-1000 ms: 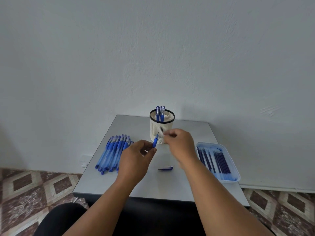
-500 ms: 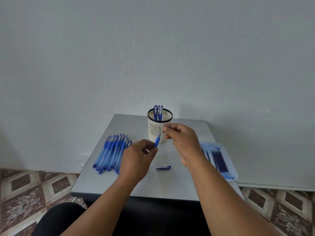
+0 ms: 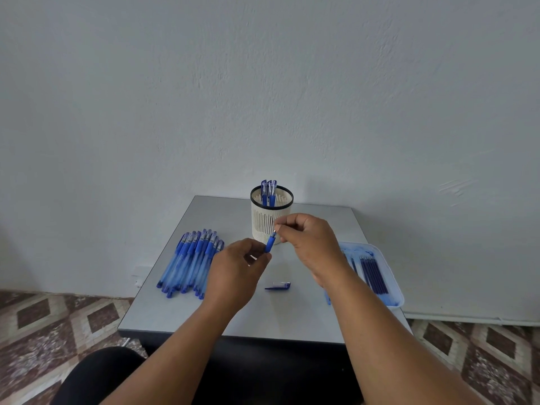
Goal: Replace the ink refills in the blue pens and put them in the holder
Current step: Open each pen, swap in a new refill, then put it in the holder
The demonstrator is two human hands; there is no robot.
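- Left hand [image 3: 233, 273] grips the blue pen [image 3: 270, 242] at its lower end; fingers curled round the barrel, thumb on the near side. Most of the barrel is hidden inside the hand, only the blue grip section sticks out up and to the right.
- Right hand [image 3: 309, 244] pinches the top tip of that same pen between thumb and forefinger; other fingers curled in. What exactly is under the fingertips (nib cone or refill end) is too small to tell.
- Pen is held in the air above the table [image 3: 263, 317], tilted, just in front of the holder [image 3: 271, 217], between the two hands.
- Holder: white slotted cup with a black rim, upright at the back middle of the table, with a few blue pens [image 3: 268, 192] standing in it, caps up.
- Loose pen cap [image 3: 278, 285] lies flat on the table, near and below the hands, touching neither.
- Row of capped blue pens [image 3: 190, 261] lies side by side on the left of the table, partly behind the left hand.
- Clear tray [image 3: 388, 276] on the right edge of the table holds dark blue refills [image 3: 374, 273]; right forearm covers its near-left part.
- Table stands against a plain pale wall [image 3: 263, 97]; patterned tile floor [image 3: 43, 323] on both sides.
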